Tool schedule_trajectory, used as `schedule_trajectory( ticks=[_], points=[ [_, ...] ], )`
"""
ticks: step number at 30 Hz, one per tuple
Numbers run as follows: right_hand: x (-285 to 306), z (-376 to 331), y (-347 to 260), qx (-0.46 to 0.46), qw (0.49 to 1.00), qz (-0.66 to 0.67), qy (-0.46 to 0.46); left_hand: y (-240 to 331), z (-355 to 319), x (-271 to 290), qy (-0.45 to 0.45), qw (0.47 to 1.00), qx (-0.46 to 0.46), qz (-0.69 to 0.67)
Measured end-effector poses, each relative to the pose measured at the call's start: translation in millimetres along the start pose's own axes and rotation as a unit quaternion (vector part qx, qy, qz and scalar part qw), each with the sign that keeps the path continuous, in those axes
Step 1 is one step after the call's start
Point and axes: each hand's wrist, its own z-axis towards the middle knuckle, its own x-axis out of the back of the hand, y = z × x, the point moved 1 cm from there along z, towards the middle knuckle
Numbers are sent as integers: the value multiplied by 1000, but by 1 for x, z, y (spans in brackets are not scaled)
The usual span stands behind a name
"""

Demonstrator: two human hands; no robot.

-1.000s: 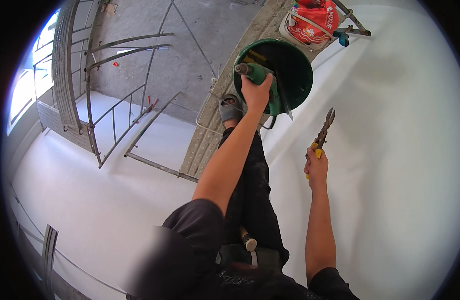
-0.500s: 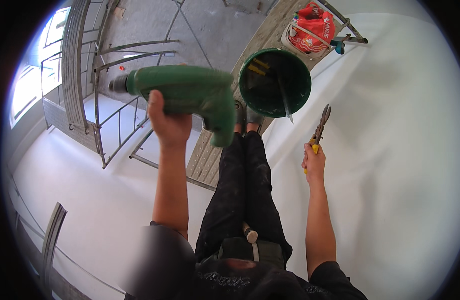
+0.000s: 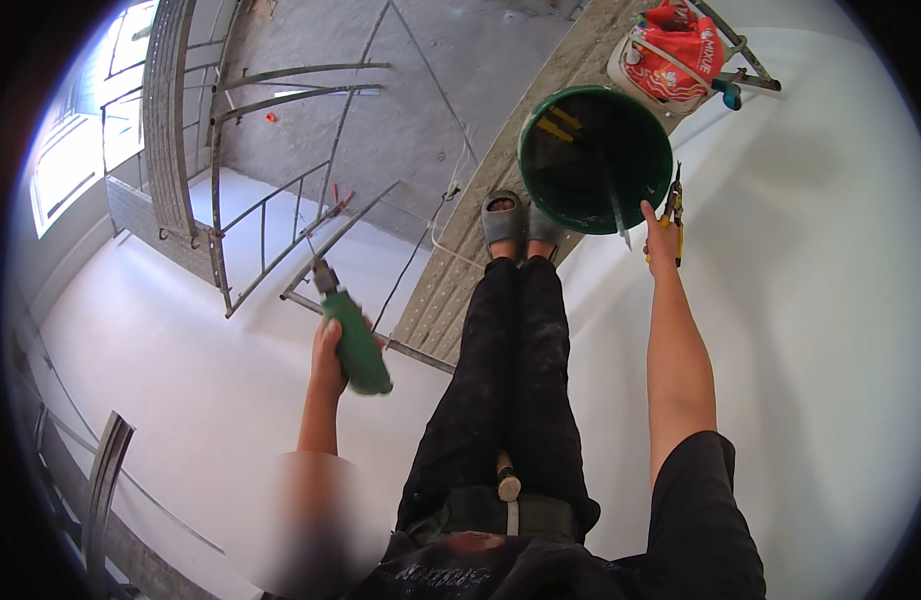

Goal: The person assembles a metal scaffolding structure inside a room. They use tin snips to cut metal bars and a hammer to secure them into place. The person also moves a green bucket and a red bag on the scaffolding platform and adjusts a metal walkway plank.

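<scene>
My left hand [image 3: 328, 362] grips a green power drill [image 3: 352, 332] at my left side, its bit pointing up and away. My right hand [image 3: 662, 240] holds pliers with yellow handles [image 3: 672, 212] beside the rim of a green bucket [image 3: 540, 190]. The bucket stands on a grey plank [image 3: 450, 280] just ahead of my feet in grey sandals [image 3: 502, 220]. Yellow items and a thin rod lie inside the bucket.
A red and white bag [image 3: 672, 52] sits beyond the bucket near a metal frame. Metal scaffold railings [image 3: 230, 180] stand to the left over a concrete floor below. White wall [image 3: 830, 350] fills the right side. A hammer handle [image 3: 507, 482] hangs at my waist.
My left hand took the drill out of the bucket, swung it up to the left, then lowered it to my left side. My right hand moved closer to the bucket's rim.
</scene>
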Motion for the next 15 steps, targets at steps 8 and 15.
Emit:
schedule_trajectory(
  ticks=[8, 15],
  points=[
    [-33, 25, 14, -61, 984, 144, -80, -3, -100, 121, 148, 971, 73, 175],
    [-13, -39, -55, 37, 998, 34, -41, -32, -172, 169, 249, 963, 52, 91]
  ],
)
